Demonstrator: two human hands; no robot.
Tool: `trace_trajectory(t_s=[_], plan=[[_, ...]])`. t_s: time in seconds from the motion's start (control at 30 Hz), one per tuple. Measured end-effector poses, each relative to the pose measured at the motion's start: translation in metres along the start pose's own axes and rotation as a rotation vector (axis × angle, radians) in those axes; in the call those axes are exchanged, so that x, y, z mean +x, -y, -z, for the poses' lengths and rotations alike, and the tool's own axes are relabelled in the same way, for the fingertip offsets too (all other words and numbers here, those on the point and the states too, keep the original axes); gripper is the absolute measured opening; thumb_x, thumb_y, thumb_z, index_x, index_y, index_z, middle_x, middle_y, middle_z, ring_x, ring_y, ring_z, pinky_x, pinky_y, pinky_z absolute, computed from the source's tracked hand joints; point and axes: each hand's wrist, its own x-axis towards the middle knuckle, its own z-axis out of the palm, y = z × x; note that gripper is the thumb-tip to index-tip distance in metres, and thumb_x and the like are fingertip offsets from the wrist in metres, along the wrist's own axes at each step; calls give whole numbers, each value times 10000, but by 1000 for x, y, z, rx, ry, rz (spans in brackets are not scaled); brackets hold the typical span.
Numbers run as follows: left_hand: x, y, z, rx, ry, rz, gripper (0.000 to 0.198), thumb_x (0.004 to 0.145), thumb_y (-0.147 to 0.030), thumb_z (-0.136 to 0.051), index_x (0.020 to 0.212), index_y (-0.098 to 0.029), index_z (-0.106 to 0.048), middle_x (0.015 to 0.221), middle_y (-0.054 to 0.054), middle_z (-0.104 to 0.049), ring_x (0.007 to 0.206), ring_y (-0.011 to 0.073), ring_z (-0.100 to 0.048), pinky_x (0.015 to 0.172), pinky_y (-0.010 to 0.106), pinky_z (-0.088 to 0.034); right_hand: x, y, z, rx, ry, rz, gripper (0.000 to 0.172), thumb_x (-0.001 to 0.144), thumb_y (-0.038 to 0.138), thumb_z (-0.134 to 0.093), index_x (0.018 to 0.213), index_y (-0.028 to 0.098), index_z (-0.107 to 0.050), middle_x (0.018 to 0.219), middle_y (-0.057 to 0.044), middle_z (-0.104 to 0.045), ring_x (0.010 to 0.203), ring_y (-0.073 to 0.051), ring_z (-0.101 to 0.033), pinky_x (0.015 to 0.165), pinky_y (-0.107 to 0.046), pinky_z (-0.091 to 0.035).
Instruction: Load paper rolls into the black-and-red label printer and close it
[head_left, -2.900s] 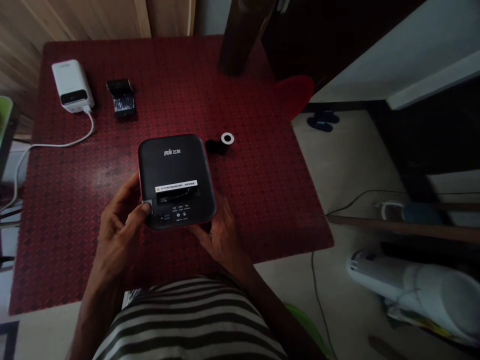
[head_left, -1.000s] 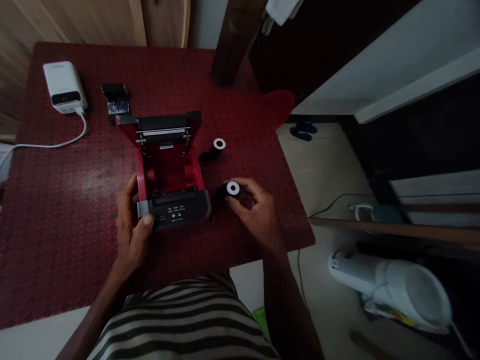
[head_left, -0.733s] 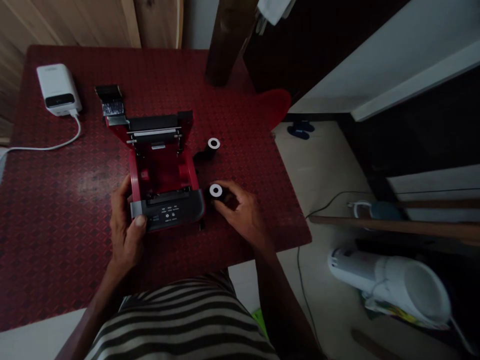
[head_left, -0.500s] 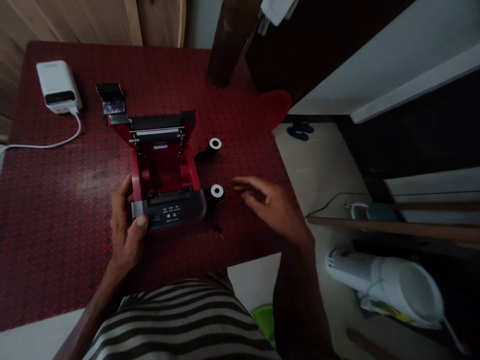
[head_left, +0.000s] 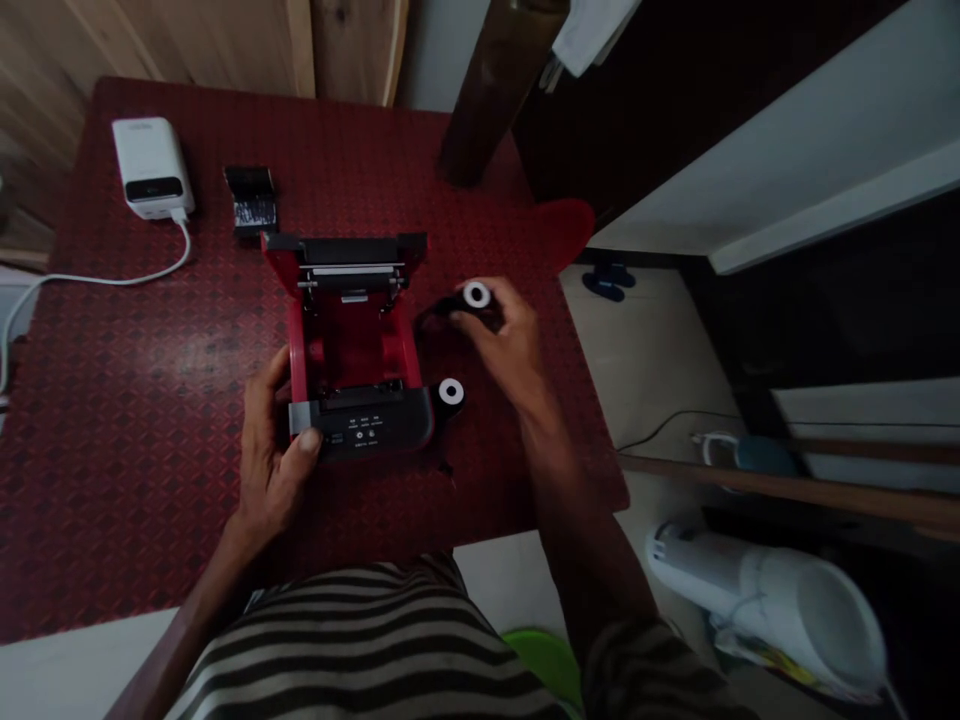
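Note:
A small printer (head_left: 352, 345) with a red inside and a black front panel stands open on the red table (head_left: 135, 400), its lid tipped back. My left hand (head_left: 274, 455) grips its front left corner, thumb on the panel. My right hand (head_left: 499, 335) is closed round a black roll with a white core (head_left: 474, 296), to the right of the printer's lid. A second black roll with a white core (head_left: 450, 393) lies against the printer's front right corner.
A white power bank (head_left: 152, 167) with a white cable (head_left: 97, 280) sits at the far left, a small black device (head_left: 253, 200) beside it. A dark post (head_left: 487, 90) rises at the table's back. On the floor to the right lies a white appliance (head_left: 765, 595).
The printer's lid has been opened. My right hand set one roll down by the printer's front right corner, let go, then reached back and closed on the farther roll.

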Motion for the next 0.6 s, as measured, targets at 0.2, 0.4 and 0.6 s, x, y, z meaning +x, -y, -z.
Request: trace_trajectory(t_s=[0.2,0.4,0.6], plan=[[-3,2,-4,-15,-24,-34,741,1199,-667,-584,1848,-319,-512,1689,156,-652,1510,398,-662,1262,586,-576,-23,106,67,70,487,165,349,1057,274,-846,1393,361,-812,1257,21,-891,1156,-232,-859,1082,-408,-696],[-3,4,0,-4,22,-69,732,1216,-659,-585,1869,-347,-476,1719,161,-628,1550,408,-648,1285,618,-566,-13,138,-1,-402,659,358,256,1054,30,-782,1237,209,-785,1229,-74,-855,1204,-290,-803,1106,-463,-658],[-1,1,-1,-26,38,-65,721,1216,-656,-587,1868,-374,-464,1738,143,-625,1539,397,-635,1296,629,-547,-17,147,-45,-721,667,384,292,1154,-23,-595,1187,168,-813,1151,-113,-866,1136,-270,-784,1021,-395,-606]])
